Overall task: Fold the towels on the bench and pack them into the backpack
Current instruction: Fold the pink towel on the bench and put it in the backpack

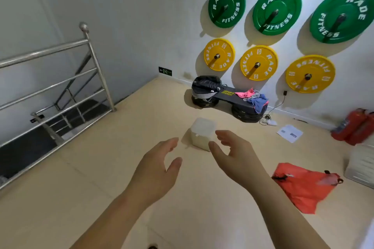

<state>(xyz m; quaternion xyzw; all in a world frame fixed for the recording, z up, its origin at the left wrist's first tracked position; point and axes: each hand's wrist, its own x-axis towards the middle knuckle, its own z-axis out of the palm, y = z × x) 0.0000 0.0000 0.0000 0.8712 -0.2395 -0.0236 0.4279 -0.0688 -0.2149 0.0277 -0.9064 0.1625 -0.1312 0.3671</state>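
Two hands are hovering over the floor: the left hand (155,166) and the right hand (232,151) are both loosely spread, palms facing each other, holding nothing. One black bench (232,97) is lying along the far wall, its long axis running from upper left to lower right. One dark backpack (206,85) is sitting on its left end. One crumpled heap of towels (255,98), pink, grey and blue, is lying on its right end, the exact number unclear. Three green weight plates (226,5) and three yellow weight plates (219,54) are hanging above.
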